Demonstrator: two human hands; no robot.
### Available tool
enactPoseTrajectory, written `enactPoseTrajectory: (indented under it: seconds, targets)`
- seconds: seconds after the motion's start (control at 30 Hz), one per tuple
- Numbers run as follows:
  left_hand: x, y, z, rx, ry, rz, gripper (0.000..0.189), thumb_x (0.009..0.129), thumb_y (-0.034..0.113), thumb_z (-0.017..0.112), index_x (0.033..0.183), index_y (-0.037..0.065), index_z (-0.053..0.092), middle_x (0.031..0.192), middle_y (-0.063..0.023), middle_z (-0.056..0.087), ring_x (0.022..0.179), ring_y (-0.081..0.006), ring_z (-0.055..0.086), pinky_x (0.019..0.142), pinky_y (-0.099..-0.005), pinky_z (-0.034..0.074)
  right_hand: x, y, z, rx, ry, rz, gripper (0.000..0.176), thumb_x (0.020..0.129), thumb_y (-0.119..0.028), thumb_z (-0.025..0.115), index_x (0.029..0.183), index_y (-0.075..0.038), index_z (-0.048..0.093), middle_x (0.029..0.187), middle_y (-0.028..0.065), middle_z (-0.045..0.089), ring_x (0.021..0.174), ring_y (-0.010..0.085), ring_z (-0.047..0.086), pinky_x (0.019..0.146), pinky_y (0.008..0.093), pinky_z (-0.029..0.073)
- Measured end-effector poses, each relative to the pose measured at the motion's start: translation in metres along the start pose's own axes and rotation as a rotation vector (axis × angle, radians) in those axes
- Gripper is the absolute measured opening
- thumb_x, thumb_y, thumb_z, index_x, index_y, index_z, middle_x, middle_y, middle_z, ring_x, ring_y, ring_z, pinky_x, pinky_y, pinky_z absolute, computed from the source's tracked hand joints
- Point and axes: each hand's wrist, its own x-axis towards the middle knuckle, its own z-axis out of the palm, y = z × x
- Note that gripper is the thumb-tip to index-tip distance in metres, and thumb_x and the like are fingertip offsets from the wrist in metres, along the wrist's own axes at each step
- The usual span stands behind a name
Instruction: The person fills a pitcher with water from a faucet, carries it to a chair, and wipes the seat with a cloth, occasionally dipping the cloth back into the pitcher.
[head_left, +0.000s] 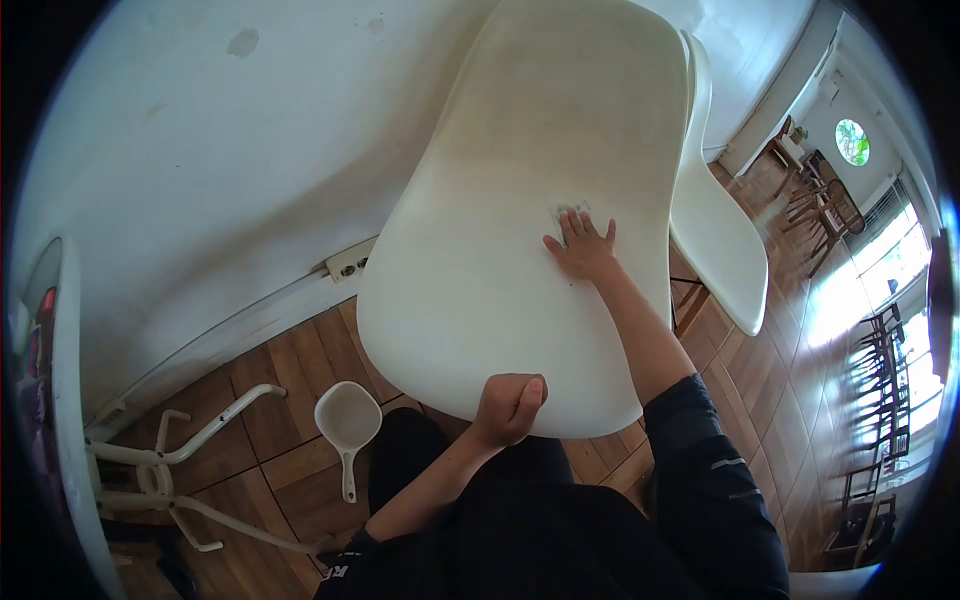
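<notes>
Left hand [510, 405] clenches the front edge of a white plastic chair [480, 250]. Right hand [583, 245] presses a cloth [568, 212] with fingers spread flat. The shell looks stiff, light and slippery, so its rim likely grips best.

Item one: chair [500, 250], a one-piece moulded shell, cream-white and smooth. It stands upright on the wooden floor with its back towards the wall. A yellowish tint shows across the upper backrest. The left hand [510, 405] is closed over the front rim.

Item two: cloth [572, 211], small, pale and crumpled. It lies on the shell's mid-surface, pinned beneath the fingertips of the flat, spread right hand [583, 250].
</notes>
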Motion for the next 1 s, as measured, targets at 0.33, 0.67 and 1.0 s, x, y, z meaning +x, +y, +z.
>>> enactPoseTrajectory:
  seconds: [0.33,0.67,1.0]
  targets:
    - [0.001,0.001,0.003,-0.020,0.021,-0.036,0.035,0.089,0.011,0.035,0.056,0.001,0.041,0.049,-0.0091,0.039,0.042,-0.0198,0.038,0.046,-0.0323,0.034,-0.146,0.001,-0.007,0.069,0.062,-0.101,0.077,0.088,-0.062,0.024,0.139,-0.005,0.026,0.144,0.0106,0.030,0.134,0.0231,0.025,0.110,0.0517,0.009]
    - [0.001,0.002,0.001,-0.002,-0.004,0.006,0.034,0.089,0.010,0.035,0.056,0.001,0.041,0.050,-0.0103,0.039,0.043,-0.0218,0.040,0.046,-0.0330,0.035,-0.043,0.009,0.001,0.034,0.040,-0.014,0.074,0.089,-0.061,0.021,0.142,-0.010,0.021,0.148,0.0045,0.021,0.137,0.0199,0.015,0.110,0.0545,0.003]
    - [0.002,0.000,0.004,-0.007,0.016,0.011,0.035,0.089,0.011,0.036,0.057,0.001,0.042,0.049,-0.0105,0.039,0.042,-0.0221,0.039,0.046,-0.0332,0.035,-0.059,0.005,0.001,0.072,0.072,-0.039,0.074,0.089,-0.061,0.022,0.140,-0.007,0.026,0.146,0.0066,0.025,0.135,0.0211,0.021,0.109,0.0543,0.006]
